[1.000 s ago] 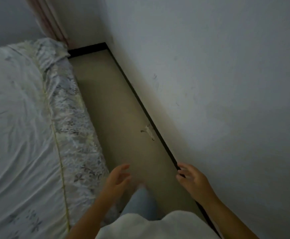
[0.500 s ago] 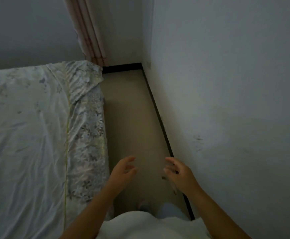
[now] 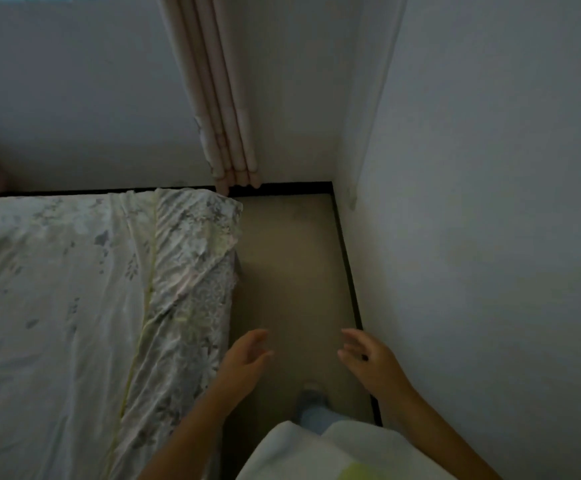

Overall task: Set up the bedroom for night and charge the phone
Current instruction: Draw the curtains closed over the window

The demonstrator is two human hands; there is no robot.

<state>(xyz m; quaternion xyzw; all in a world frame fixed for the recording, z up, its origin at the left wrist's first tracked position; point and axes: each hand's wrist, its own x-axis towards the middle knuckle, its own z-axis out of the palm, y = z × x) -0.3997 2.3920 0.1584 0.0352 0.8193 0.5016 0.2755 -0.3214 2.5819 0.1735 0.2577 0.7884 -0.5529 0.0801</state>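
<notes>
A pale pink curtain, gathered into folds, hangs against the far wall and ends just above the bed's far corner. The bed with a white floral sheet fills the left side. My left hand is open and empty beside the bed's edge. My right hand is open and empty too, close to the right wall. Both hands hover over the narrow floor strip, well short of the curtain. No phone or charger is in view.
A narrow beige floor strip runs between the bed and the white right wall, bordered by a black skirting. My foot stands on it. The room is dim.
I have moved forward along the floor strip. The far wall and the curtain's lower end have come into view. Both hands stayed open and drew closer together.
</notes>
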